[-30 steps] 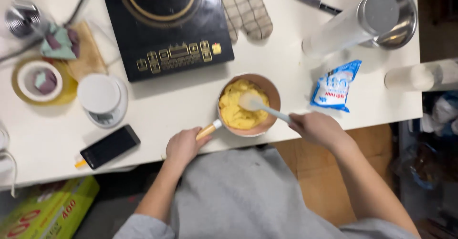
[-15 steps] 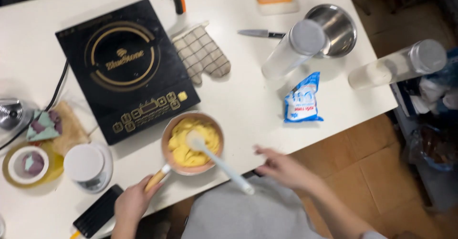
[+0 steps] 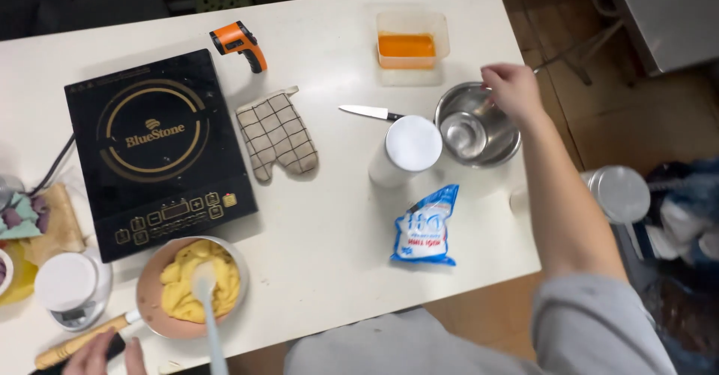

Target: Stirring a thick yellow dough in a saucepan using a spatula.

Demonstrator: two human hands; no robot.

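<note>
Head view: right hand (image 3: 511,90) grip curled on round steel bowl (image 3: 477,126) rim; left hand (image 3: 105,353) grip wraps wooden pan handle (image 3: 79,340).

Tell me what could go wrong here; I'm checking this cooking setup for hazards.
The right hand reaches into the metal bowl just past a bare knife, so the forearm might brush its blade. The pan sits near the table edge, spatula overhanging; a nudge could tip it, though the left hand steadies its handle.

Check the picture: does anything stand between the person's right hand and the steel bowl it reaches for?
Nothing visible does. The right hand is already over the far rim of the steel bowl. The white-lidded container and knife lie to the bowl's left, off that path.
</note>
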